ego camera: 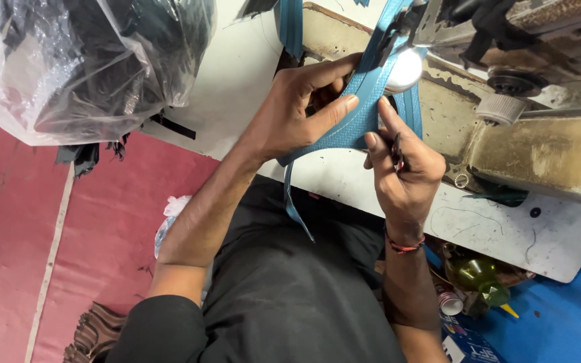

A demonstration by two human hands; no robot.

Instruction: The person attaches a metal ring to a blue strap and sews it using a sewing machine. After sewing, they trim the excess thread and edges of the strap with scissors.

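While both hands pinch the teal strip [361, 101], left hand [297, 111], right hand [405, 168], grip closed, sewing machine [539, 141] crowding right.

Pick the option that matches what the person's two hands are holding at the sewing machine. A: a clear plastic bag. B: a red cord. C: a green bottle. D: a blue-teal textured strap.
D: both the left hand and the right hand pinch the blue-teal strap in front of the sewing machine, while the plastic bag and the green bottle lie untouched.
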